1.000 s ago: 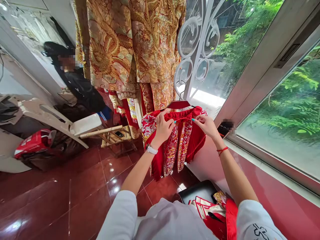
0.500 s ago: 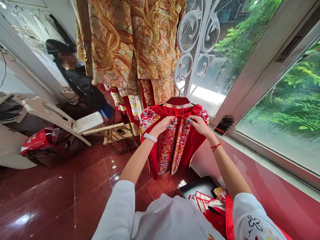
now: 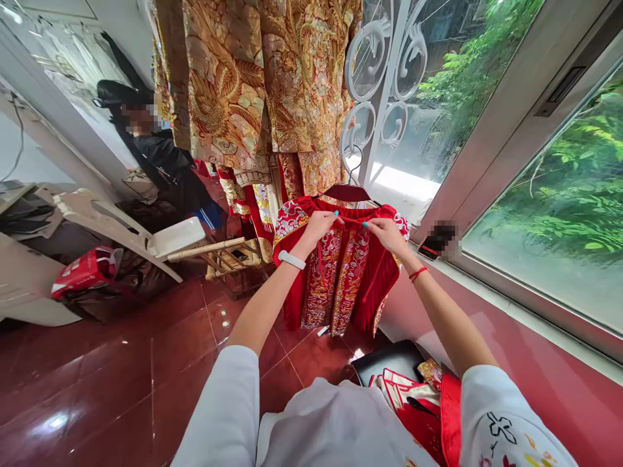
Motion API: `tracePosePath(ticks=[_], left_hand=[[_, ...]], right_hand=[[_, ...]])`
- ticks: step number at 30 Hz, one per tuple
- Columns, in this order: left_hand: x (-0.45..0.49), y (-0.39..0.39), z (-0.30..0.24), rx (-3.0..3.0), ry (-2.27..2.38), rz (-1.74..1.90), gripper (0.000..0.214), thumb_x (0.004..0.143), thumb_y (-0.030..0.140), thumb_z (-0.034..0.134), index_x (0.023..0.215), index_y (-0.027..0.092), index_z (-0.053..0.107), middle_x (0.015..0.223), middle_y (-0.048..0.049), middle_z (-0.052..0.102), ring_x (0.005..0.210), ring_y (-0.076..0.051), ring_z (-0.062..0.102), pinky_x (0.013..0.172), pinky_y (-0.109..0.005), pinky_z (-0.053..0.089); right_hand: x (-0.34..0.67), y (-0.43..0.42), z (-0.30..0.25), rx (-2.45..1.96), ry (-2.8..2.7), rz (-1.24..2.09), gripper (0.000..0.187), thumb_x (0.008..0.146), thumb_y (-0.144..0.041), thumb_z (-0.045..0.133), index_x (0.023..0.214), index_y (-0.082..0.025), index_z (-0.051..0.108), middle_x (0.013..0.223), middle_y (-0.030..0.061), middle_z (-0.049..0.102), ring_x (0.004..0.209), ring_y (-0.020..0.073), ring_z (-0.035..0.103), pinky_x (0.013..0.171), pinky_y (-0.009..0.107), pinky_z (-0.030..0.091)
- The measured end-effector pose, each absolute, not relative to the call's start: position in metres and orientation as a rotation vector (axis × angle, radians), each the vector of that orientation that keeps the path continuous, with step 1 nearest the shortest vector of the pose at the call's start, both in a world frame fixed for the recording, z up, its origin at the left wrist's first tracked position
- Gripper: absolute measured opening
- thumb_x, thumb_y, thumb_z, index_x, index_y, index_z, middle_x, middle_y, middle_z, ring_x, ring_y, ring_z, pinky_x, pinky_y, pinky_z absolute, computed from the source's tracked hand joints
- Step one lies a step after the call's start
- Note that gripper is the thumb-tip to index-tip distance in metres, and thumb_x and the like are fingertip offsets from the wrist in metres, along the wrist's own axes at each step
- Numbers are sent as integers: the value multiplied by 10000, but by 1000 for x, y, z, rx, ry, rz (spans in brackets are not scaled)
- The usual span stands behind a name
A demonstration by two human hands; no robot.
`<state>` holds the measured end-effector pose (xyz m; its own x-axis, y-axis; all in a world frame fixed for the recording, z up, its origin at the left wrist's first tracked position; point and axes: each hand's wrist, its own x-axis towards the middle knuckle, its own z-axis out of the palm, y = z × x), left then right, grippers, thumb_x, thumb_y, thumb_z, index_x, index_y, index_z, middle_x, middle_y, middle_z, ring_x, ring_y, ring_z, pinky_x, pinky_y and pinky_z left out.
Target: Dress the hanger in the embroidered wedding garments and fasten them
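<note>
A red jacket [image 3: 318, 298] with silver and gold embroidery hangs in front of me on a dark red hanger [image 3: 346, 192]. At its neckline, my left hand [image 3: 318, 228] is closed in a pinch on the jacket's red front edge. My right hand [image 3: 387, 235] pinches the same edge a short way to the right. A narrow strip of red cloth or cord runs between the fingertips; which of the two, I cannot tell. Below the hands, the two embroidered front panels hang side by side, with a thin red tie on the left one.
Gold embroidered garments [image 3: 224, 84] hang behind the jacket, beside a white scrolled metal grille [image 3: 372, 97]. A phone [image 3: 431, 248] leans on the window sill. Folded red clothing [image 3: 450, 415] lies on a black seat [image 3: 389, 360]. Leftward are a bamboo stool [image 3: 214, 250], a white chair [image 3: 175, 235] and another person [image 3: 168, 165].
My left hand has risen slightly, and the fingers of both hands now pinch the neckline edge with a strip stretched between them. The jacket's lower hem has lifted a little.
</note>
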<state>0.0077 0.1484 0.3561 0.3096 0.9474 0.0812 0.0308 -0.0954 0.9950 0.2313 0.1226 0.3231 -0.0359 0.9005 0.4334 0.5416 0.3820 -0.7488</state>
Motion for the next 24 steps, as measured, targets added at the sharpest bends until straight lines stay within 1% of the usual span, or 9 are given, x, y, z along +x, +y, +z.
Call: tracePosePath(ticks=[6,7,9,11,12,15,18,21,24], left_hand=[[-13,140,346,1227,871,1039,289,920,238,636,656,145,561,474,114,255,394,-27,182,422,-177,117],[-14,139,342,1182,852,1013,295,913,254,653,657,147,552,476,117,249,391,-26,182,414,-170,126],[-16,139,337,1100,764,962,290,919,273,643,673,147,556,490,119,236,389,-27,179,402,-159,155],[-16,143,338,1018,637,905,246,943,238,562,719,140,589,518,111,239,391,-34,182,399,-155,194],[-16,145,339,979,581,876,227,947,201,515,756,132,615,534,104,248,394,-36,185,400,-155,205],[-14,150,343,915,498,845,234,907,81,460,908,112,692,585,80,331,409,-33,196,410,-154,207],[-9,151,339,990,487,883,311,879,40,512,1080,136,729,666,50,446,436,-24,209,431,-166,201],[-3,151,336,1194,516,887,351,900,98,583,1211,175,728,628,70,385,465,-45,207,469,-192,220],[2,153,335,1468,610,930,370,931,156,592,1276,188,721,620,70,339,514,-72,260,536,-213,293]], right_hand=[[239,108,323,-1330,-1531,348,478,882,-586,572,638,-181,643,578,26,566,546,146,434,564,299,314],[238,103,320,-1345,-1530,307,446,886,-566,576,673,-182,655,588,25,576,551,149,447,569,299,323],[238,93,316,-1335,-1545,273,351,910,-515,571,861,-191,696,621,13,595,551,151,463,567,291,333],[240,88,317,-1277,-1620,303,305,931,-467,554,1024,-207,685,698,14,636,579,155,504,579,283,359],[242,86,319,-1265,-1689,311,288,937,-443,547,1036,-210,685,744,22,660,606,159,533,596,285,378],[244,87,322,-1413,-1898,145,217,905,-350,571,891,-200,727,833,59,706,698,190,599,643,305,403],[232,92,319,-1646,-1786,-195,207,884,-272,571,859,-195,761,823,83,700,724,214,611,629,312,389],[210,105,316,-1619,-1497,-353,272,931,-266,512,846,-194,760,852,100,699,755,222,621,638,315,411],[192,125,320,-1410,-1323,-276,279,936,-290,526,801,-199,752,856,103,709,772,227,627,669,328,452]])
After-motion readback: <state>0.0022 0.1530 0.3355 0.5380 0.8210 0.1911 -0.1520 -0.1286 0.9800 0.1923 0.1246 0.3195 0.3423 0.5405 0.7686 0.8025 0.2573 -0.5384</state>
